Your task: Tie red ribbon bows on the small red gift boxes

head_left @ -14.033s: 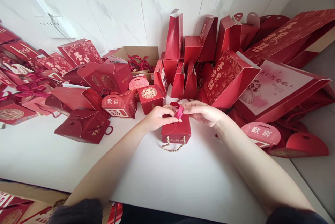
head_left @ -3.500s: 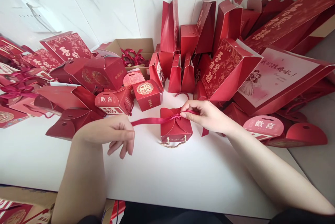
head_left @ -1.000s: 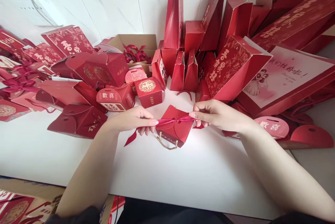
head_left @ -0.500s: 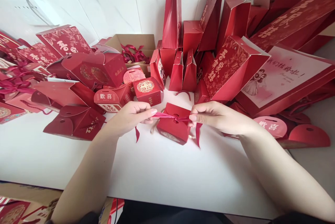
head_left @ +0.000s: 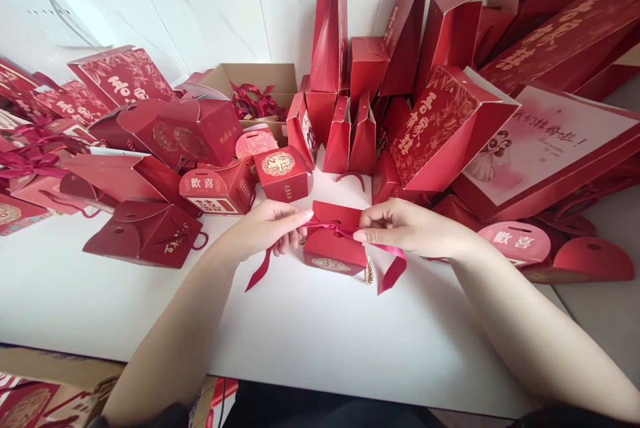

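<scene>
A small red box (head_left: 334,257) is sitting on the worktop (head_left: 320,338), centrally in front of the person, its round pale emblem facing the near side. A crimson ribbon (head_left: 330,227) is running across its top, knotted near the middle. The left hand (head_left: 273,225) is pinching the ribbon on one side between thumb and fingers, and the right hand (head_left: 403,227) is gripping it on the other. A loose ribbon tail is trailing below each hand. A gold cord (head_left: 369,271) is hanging at the box's right end.

Just behind the box, a curved red strip (head_left: 351,179) is lying on the worktop. Farther left, an emblem-topped red box (head_left: 283,175), a white-lettered box (head_left: 217,189) and a dark red box (head_left: 143,235) are standing near one another. Behind these, an open brown carton (head_left: 273,73) is holding tangled ribbons (head_left: 257,103). Red paper bags (head_left: 450,131) are crowding the right side, and a marbled wall (head_left: 210,1) is rising behind everything.
</scene>
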### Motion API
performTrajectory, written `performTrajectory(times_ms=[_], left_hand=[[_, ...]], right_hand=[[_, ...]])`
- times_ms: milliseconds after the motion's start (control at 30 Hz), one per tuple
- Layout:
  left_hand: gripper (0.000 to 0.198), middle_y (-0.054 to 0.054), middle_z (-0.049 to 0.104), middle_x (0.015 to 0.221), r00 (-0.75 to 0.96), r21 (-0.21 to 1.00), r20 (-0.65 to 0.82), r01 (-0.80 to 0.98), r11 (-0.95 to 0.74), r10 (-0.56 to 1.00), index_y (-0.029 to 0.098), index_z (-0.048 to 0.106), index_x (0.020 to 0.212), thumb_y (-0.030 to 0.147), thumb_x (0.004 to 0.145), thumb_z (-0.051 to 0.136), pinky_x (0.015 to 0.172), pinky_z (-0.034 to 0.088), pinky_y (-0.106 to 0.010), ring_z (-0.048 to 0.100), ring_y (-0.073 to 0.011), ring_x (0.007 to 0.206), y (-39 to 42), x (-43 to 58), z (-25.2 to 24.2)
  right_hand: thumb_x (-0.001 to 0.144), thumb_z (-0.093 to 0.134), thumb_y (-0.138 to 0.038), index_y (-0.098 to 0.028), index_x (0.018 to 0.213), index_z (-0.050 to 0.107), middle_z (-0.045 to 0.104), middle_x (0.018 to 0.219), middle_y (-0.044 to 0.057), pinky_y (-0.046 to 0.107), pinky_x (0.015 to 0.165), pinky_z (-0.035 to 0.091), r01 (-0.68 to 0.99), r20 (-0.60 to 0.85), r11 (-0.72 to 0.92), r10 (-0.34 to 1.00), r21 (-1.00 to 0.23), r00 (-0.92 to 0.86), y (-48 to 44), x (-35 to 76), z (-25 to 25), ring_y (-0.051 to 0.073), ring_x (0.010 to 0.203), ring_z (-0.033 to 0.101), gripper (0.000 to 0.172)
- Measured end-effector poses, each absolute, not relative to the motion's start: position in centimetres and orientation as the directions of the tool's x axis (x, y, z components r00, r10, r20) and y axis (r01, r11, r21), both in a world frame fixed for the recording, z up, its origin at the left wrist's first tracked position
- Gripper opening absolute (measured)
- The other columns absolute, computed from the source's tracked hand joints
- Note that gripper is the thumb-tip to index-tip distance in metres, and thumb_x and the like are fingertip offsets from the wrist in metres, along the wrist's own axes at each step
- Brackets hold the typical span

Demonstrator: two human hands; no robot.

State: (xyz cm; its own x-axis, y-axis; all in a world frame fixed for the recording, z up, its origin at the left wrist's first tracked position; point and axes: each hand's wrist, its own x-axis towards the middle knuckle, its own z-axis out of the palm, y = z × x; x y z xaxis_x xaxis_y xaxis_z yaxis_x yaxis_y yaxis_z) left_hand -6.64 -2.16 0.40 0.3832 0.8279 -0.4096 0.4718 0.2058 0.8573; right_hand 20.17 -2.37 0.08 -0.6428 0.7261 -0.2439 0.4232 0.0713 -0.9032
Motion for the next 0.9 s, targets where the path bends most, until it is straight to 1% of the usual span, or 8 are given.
performTrajectory(times_ms=[67,133,300,400,500,567,733,900], left_hand=[[0.043,0.001,0.058,0.060,0.380,0.851,-0.409,0.486,0.196,0.830,0.014,0.060,0.070,0.054,0.086,0.058,0.044,0.036,-0.018,0.046,-0.0047,0.044,-2.1,-6.2,0.1],[0.040,0.001,0.057,0.061,0.397,0.855,-0.402,0.486,0.182,0.825,0.014,0.058,0.069,0.050,0.086,0.061,0.044,0.035,-0.018,0.045,-0.0043,0.045,-2.1,-6.0,-0.1],[0.038,0.002,0.056,0.063,0.459,0.877,-0.374,0.458,0.147,0.806,0.015,0.054,0.066,0.045,0.086,0.062,0.048,0.037,-0.019,0.046,-0.0053,0.051,-1.9,-6.1,-0.5],[0.037,0.001,0.056,0.063,0.473,0.881,-0.359,0.457,0.125,0.805,0.015,0.054,0.067,0.046,0.085,0.062,0.049,0.038,-0.020,0.047,-0.0065,0.053,-1.7,-6.0,-0.7],[0.037,0.001,0.056,0.062,0.477,0.887,-0.346,0.447,0.115,0.808,0.016,0.054,0.067,0.047,0.084,0.063,0.049,0.038,-0.020,0.047,-0.0070,0.053,-1.7,-5.8,-0.8],[0.037,0.001,0.056,0.062,0.476,0.889,-0.341,0.443,0.113,0.811,0.015,0.053,0.067,0.047,0.083,0.064,0.049,0.037,-0.020,0.047,-0.0070,0.052,-1.8,-5.7,-0.7],[0.037,0.000,0.057,0.064,0.493,0.879,-0.342,0.468,0.087,0.800,0.015,0.052,0.066,0.046,0.084,0.063,0.050,0.038,-0.021,0.047,-0.0069,0.051,-2.0,-5.6,-0.3],[0.036,0.001,0.057,0.064,0.505,0.875,-0.331,0.480,0.059,0.797,0.015,0.054,0.067,0.045,0.084,0.064,0.051,0.037,-0.021,0.048,-0.0065,0.052,-1.9,-5.8,-0.4]], right_hand=[[0.084,0.059,-0.056,-0.020,0.070,0.056,0.047,0.061,-0.003,0.027,0.053,0.031,0.400,-0.218,0.080,0.732,-0.913,-0.646,-2.4,20.0,0.0,0.012,0.056,0.041,0.039],[0.086,0.058,-0.054,-0.021,0.073,0.057,0.054,0.065,-0.001,0.028,0.058,0.037,0.381,-0.209,0.067,0.742,-0.922,-0.637,-2.4,20.0,0.0,0.014,0.060,0.047,0.035],[0.091,0.054,-0.047,-0.021,0.077,0.058,0.065,0.076,0.002,0.031,0.071,0.045,0.376,-0.171,0.099,0.766,-0.922,-0.619,-2.3,20.3,0.2,0.018,0.073,0.059,0.029],[0.093,0.051,-0.041,-0.021,0.076,0.057,0.063,0.077,0.002,0.032,0.073,0.046,0.440,-0.071,0.243,0.808,-0.864,-0.585,-2.2,20.4,0.2,0.018,0.074,0.059,0.027],[0.094,0.051,-0.035,-0.021,0.078,0.057,0.063,0.104,0.007,0.036,0.087,0.045,0.515,0.129,0.443,0.835,-0.734,-0.536,-2.2,20.4,0.1,0.022,0.098,0.060,0.023],[0.094,0.050,-0.032,-0.021,0.078,0.057,0.062,0.116,0.009,0.037,0.093,0.043,0.509,0.193,0.508,0.813,-0.695,-0.549,-2.1,20.4,0.0,0.024,0.110,0.057,0.021],[0.094,0.049,-0.028,-0.021,0.080,0.059,0.069,0.100,0.006,0.034,0.079,0.047,0.474,0.159,0.495,0.795,-0.728,-0.586,-1.7,20.4,-0.2,0.020,0.088,0.063,0.019],[0.093,0.050,-0.024,-0.020,0.077,0.057,0.069,0.101,0.006,0.033,0.078,0.047,0.442,0.157,0.496,0.778,-0.747,-0.608,-1.4,20.5,-0.5,0.019,0.087,0.061,0.018]])
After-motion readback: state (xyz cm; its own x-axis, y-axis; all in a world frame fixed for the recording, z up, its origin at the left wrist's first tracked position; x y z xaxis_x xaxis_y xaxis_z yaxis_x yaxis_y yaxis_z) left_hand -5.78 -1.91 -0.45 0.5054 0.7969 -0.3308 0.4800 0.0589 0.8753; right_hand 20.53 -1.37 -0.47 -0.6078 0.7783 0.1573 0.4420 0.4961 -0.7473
